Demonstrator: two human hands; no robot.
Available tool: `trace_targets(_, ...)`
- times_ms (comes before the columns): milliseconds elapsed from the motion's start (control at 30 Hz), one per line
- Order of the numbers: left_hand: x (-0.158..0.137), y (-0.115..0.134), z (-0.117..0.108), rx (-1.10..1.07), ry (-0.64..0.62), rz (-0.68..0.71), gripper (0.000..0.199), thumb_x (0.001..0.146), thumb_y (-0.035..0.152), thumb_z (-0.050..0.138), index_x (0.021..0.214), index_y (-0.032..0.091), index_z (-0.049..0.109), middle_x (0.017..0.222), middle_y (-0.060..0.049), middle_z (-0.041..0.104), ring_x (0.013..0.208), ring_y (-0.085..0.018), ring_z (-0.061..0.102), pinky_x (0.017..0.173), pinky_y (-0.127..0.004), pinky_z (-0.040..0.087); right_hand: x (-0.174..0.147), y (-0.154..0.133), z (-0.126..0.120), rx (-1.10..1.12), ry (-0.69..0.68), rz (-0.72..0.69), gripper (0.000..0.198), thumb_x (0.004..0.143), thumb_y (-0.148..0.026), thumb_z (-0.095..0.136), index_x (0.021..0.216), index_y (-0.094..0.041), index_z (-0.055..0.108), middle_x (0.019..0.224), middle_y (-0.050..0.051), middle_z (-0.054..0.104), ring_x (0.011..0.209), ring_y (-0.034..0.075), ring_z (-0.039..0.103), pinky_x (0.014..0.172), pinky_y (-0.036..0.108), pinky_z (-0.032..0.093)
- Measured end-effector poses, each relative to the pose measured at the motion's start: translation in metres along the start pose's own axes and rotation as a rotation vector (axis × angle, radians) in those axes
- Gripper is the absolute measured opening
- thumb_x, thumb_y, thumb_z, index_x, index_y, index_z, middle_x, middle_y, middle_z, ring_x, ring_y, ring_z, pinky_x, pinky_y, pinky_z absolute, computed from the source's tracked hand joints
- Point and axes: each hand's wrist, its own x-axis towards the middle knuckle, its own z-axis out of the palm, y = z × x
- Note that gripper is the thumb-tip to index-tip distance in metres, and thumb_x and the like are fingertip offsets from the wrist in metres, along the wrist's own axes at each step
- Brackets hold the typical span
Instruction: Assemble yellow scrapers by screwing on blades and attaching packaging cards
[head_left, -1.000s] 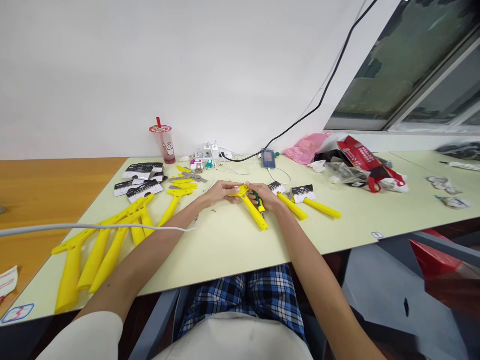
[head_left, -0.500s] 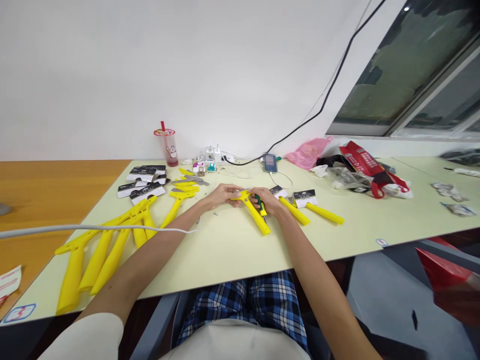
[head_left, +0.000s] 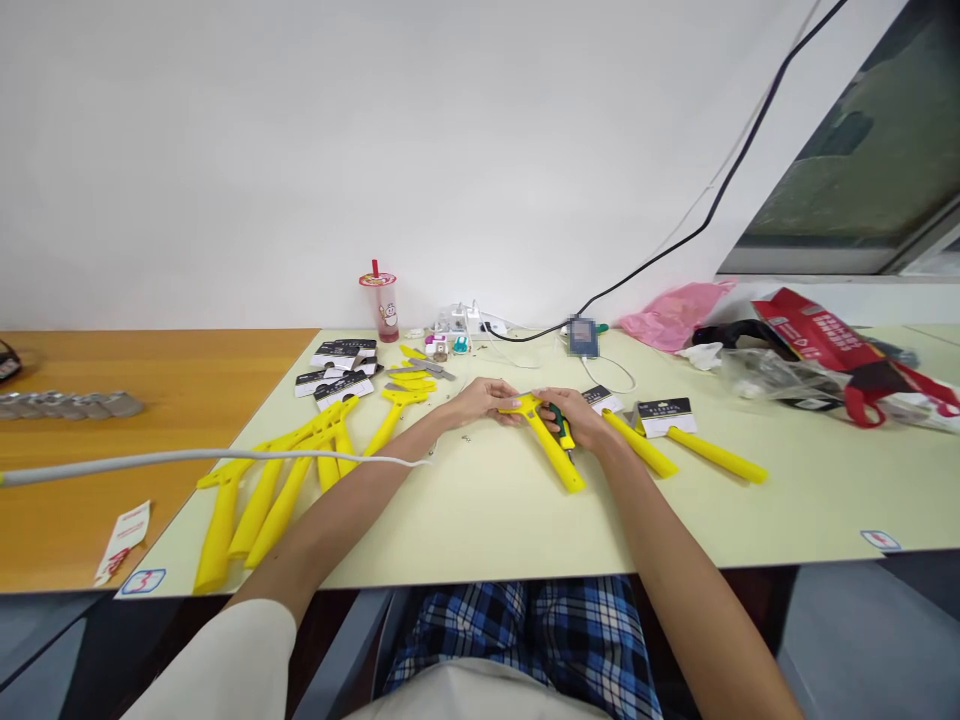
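Note:
My left hand (head_left: 485, 401) pinches one end of the head of a yellow T-shaped scraper (head_left: 556, 454), whose handle points down to the right. At the head's other end is my right hand (head_left: 577, 412), its fingertips on the scraper. A green and yellow screwdriver (head_left: 562, 428) is tucked in the right palm, its tip pointing down. Both hands are closed, just above the table. Left of them lie several yellow scraper handles (head_left: 281, 500) in a row, and another yellow handle (head_left: 386, 420) lies nearer. Small screws (head_left: 466, 438) are scattered by the left wrist.
Behind the handles are black-and-white cards (head_left: 341, 370) and grey blades (head_left: 431, 368). Two carded scrapers (head_left: 716, 455) lie at right. At the back stand a pink cup (head_left: 386, 310), a power strip (head_left: 469, 322) and a small device (head_left: 583, 337). A white cable (head_left: 225, 456) crosses at left.
My view has turned left, so everything sits further right in the picture. Both hands keep hold of the scraper, and the screwdriver stays in my right palm.

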Motion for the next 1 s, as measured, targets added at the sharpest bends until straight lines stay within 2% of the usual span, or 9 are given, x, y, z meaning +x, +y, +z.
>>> trace_targets(167,0.0,0.001,0.001,0.006,0.022,-0.015,0.043,0.081,0.04,0.097,0.098,0.009,0.073,0.093,-0.015,0.082,0.084,-0.023,0.084,0.084,-0.035,0.069,0.001,0.001,0.0,0.018,0.003,-0.007,0.055,0.072,-0.047,0.098,0.069,-0.022,0.049,0.052,-0.007,0.046,0.043,0.006,0.038,0.039,0.02,0.027)
trace_targets(267,0.001,0.002,0.001,0.012,0.036,-0.033,0.039,0.084,0.037,0.095,0.096,0.008,0.072,0.092,-0.015,0.081,0.085,-0.024,0.084,0.087,-0.036,0.069,0.003,0.002,-0.001,0.027,0.011,-0.01,0.054,0.074,-0.047,0.097,0.069,-0.022,0.049,0.052,-0.006,0.046,0.043,0.006,0.038,0.039,0.021,0.027)
trace_targets(400,0.002,0.002,0.0,0.014,0.044,-0.039,0.037,0.085,0.035,0.094,0.095,0.008,0.071,0.095,-0.016,0.082,0.089,-0.025,0.084,0.092,-0.039,0.069,0.003,0.004,-0.002,0.028,0.017,-0.024,0.053,0.075,-0.047,0.097,0.07,-0.022,0.051,0.052,-0.007,0.046,0.043,0.007,0.04,0.039,0.021,0.029)
trace_targets(600,0.004,0.002,-0.002,0.013,0.05,-0.04,0.034,0.087,0.033,0.093,0.095,0.009,0.071,0.093,-0.013,0.08,0.084,-0.022,0.083,0.095,-0.041,0.069,0.004,0.005,-0.003,-0.003,0.002,-0.039,0.051,0.072,-0.048,0.1,0.072,-0.019,0.058,0.053,-0.006,0.049,0.042,0.006,0.042,0.038,0.02,0.029)
trace_targets(833,0.001,0.008,0.002,0.007,0.068,-0.061,0.032,0.09,0.033,0.09,0.097,0.006,0.074,0.092,-0.013,0.079,0.085,-0.023,0.083,0.097,-0.042,0.069,0.004,0.003,-0.003,-0.008,0.008,-0.041,0.05,0.072,-0.048,0.099,0.071,-0.019,0.059,0.052,-0.007,0.049,0.041,0.006,0.042,0.038,0.019,0.029)
trace_targets(1000,-0.001,0.02,0.003,0.049,0.069,-0.058,0.037,0.084,0.039,0.094,0.094,0.008,0.077,0.091,-0.013,0.08,0.085,-0.023,0.083,0.094,-0.041,0.07,0.001,-0.001,0.0,0.0,0.0,-0.056,0.052,0.075,-0.054,0.097,0.071,-0.019,0.058,0.053,-0.007,0.05,0.042,0.006,0.042,0.038,0.02,0.03)
